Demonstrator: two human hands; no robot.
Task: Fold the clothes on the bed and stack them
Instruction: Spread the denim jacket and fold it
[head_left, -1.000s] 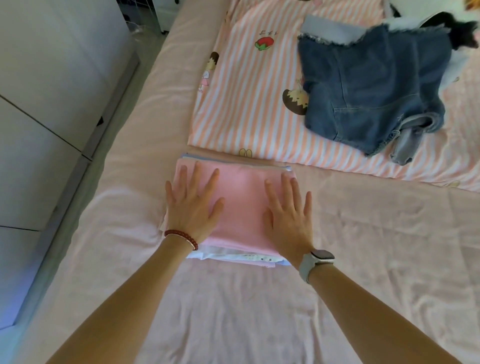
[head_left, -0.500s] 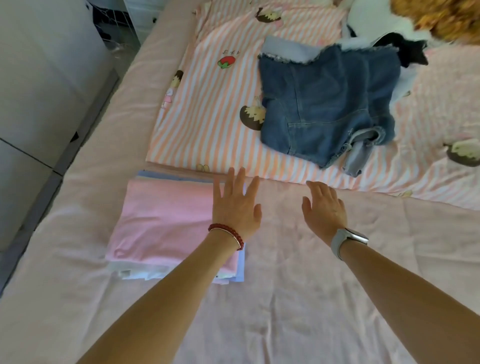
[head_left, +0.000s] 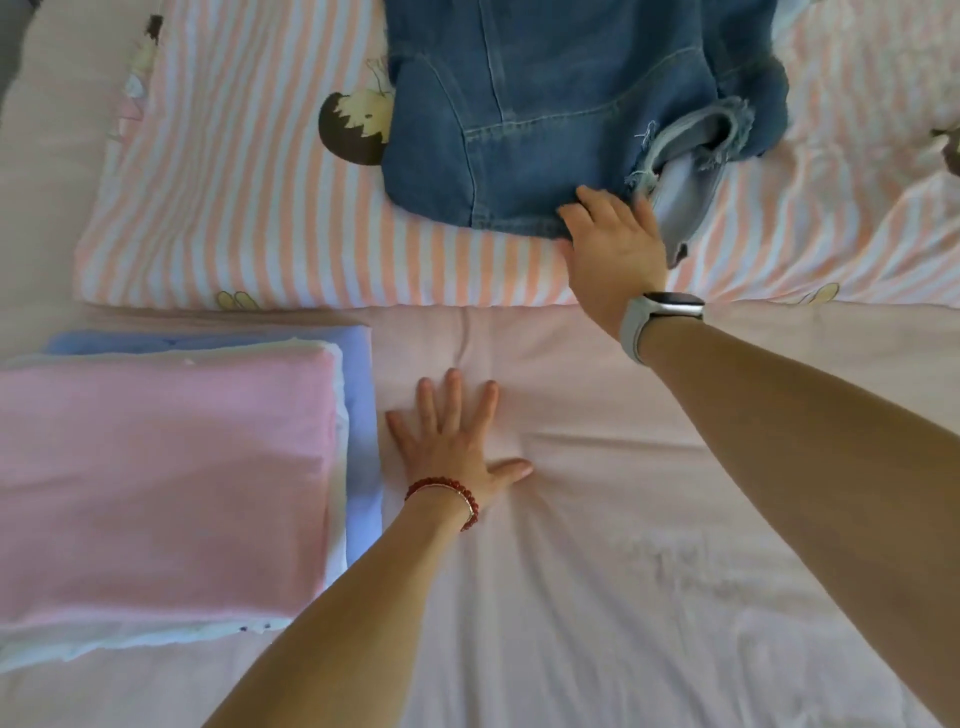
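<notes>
Denim shorts (head_left: 561, 98) lie crumpled on striped quilt (head_left: 249, 197). Right hand (head_left: 615, 249) reaches the hem, fingers curling onto it; left hand (head_left: 452, 441) flat, fingers spread, on sheet (head_left: 571, 597) beside folded stack (head_left: 161, 483). Best: grip hem firmly, drag onto sheet, flatten first.

A big bed with a soft pale pink sheet (head_left: 597, 597) fills almost the whole picture. The sheet has small wrinkles and folds near the middle. From 10 o'clock across to 3 o'clock lies a puffy quilt with orange and white stripes (head_left: 249, 208). It has little cartoon pictures on it, like a round dark brown head (head_left: 353, 130) near 12 o'clock. At the far 10 o'clock corner there is a small dark grey patch (head_left: 10, 47), too blurry to tell. The light is soft and even.
</notes>
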